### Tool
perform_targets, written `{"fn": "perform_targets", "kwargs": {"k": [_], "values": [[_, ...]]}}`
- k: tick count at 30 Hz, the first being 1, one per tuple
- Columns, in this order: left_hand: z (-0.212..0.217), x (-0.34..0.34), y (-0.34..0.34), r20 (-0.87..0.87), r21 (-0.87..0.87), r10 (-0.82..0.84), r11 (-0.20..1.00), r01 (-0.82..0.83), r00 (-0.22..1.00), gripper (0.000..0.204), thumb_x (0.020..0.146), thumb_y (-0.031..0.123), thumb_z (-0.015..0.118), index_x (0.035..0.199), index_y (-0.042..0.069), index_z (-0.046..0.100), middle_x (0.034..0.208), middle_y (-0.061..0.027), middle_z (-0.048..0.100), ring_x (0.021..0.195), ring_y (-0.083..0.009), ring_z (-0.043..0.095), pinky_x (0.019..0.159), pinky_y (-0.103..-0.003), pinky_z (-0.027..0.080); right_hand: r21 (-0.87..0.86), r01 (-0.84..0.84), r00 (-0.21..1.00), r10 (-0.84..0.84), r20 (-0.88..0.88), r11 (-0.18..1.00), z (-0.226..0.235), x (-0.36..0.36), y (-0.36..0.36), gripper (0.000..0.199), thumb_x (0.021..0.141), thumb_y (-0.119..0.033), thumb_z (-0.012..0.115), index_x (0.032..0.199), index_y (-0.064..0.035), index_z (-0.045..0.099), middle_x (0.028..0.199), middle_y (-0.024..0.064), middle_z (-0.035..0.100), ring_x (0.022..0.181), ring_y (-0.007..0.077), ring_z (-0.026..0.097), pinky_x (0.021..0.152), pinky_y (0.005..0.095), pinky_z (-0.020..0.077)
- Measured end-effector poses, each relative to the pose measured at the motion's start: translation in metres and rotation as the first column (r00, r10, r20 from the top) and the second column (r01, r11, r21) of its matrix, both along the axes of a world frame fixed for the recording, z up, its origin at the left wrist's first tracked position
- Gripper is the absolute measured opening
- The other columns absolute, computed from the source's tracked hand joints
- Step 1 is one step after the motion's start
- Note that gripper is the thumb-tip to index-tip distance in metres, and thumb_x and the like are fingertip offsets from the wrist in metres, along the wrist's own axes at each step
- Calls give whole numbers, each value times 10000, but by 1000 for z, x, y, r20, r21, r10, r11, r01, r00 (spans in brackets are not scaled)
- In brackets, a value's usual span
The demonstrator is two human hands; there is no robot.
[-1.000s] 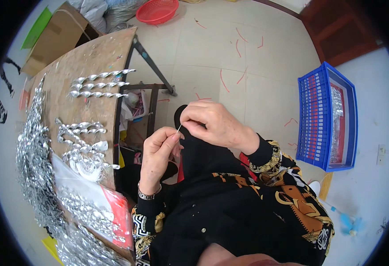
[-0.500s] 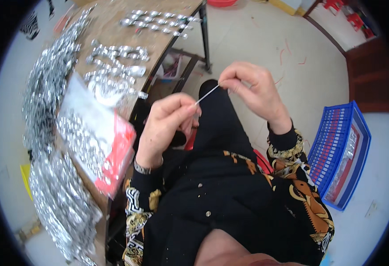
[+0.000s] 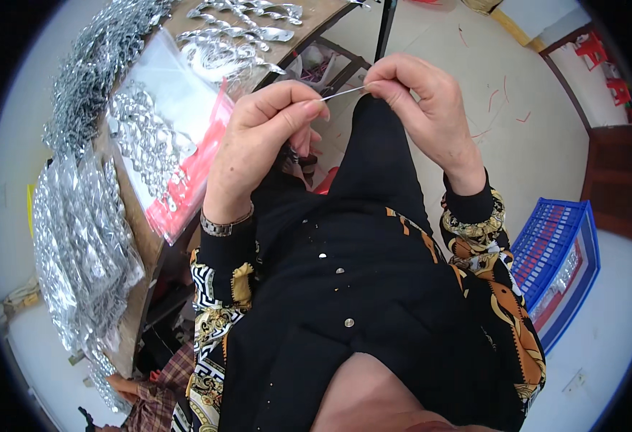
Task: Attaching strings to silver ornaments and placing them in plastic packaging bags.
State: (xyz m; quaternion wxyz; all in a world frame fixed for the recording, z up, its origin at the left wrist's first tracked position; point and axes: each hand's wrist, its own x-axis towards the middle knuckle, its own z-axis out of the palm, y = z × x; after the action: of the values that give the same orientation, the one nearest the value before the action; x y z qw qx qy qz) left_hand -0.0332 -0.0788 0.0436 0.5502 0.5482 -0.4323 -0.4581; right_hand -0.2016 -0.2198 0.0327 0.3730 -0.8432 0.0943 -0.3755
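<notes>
Between my hands, above my lap, a thin white string (image 3: 343,93) runs taut. My left hand (image 3: 258,140) pinches one end between thumb and forefinger, its other fingers loosely curled. The other end is pinched by my right hand (image 3: 431,111), slightly higher and to the right. Just left of my left hand, a clear plastic bag with a red edge (image 3: 204,155) lies on the table (image 3: 319,10), with silver twisted strips visible at it. Beyond it lie a loose white string bundle (image 3: 211,61) and several silver twisted strips (image 3: 269,33).
Shiny silver strands (image 3: 82,104) and a wrapped silver bundle (image 3: 78,248) line the table's far left. At lower left, another person's hand (image 3: 123,387) touches silver strands beside a plaid sleeve (image 3: 159,403). A blue plastic basket (image 3: 550,248) stands at right; red scraps (image 3: 523,117) dot the floor.
Both hands have moved up in the picture with the string, which now lies closer to level. The view has shifted, and another person's hand and plaid sleeve have come in at lower left.
</notes>
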Motion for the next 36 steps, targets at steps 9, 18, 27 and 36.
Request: {"fn": "perform_targets", "kwargs": {"k": [9, 18, 27, 36], "values": [[-8, -1, 12, -54, -19, -14, 1000, 13, 998, 152, 922, 110, 541, 897, -12, 630, 649, 21, 546, 562, -36, 511, 612, -199, 467, 47, -3, 1000, 3, -8, 999, -7, 2, 12, 56, 865, -8, 562, 875, 2, 616, 750, 38, 595, 675, 102, 552, 591, 224, 426], [-11, 1, 19, -13, -7, 19, 1000, -19, 1000, 164, 931, 120, 529, 919, -18, 618, 636, 23, 522, 562, -49, 506, 640, -216, 475, 89, -22, 999, 24, -24, 996, -16, 8, 17, 55, 855, -34, 587, 881, 11, 608, 768, 59, 610, 689, 137, 573, 615, 251, 447], [-16, -2, 17, -2, 26, 1, 1000, -1, 1000, 167, 940, 125, 514, 948, -14, 606, 622, 28, 490, 563, -60, 500, 672, -241, 488, 88, -45, 999, 47, -21, 995, -23, 9, 17, 58, 858, -39, 585, 883, 7, 608, 771, 62, 611, 697, 141, 575, 624, 251, 451], [-18, -4, 18, 16, 75, 4, 997, -5, 1000, 171, 944, 130, 509, 952, -12, 604, 625, 30, 487, 568, -62, 501, 679, -245, 490, 102, -56, 997, 61, -49, 993, -27, 5, 18, 69, 871, -23, 563, 894, 18, 613, 769, 43, 602, 703, 109, 572, 620, 231, 447]]}}
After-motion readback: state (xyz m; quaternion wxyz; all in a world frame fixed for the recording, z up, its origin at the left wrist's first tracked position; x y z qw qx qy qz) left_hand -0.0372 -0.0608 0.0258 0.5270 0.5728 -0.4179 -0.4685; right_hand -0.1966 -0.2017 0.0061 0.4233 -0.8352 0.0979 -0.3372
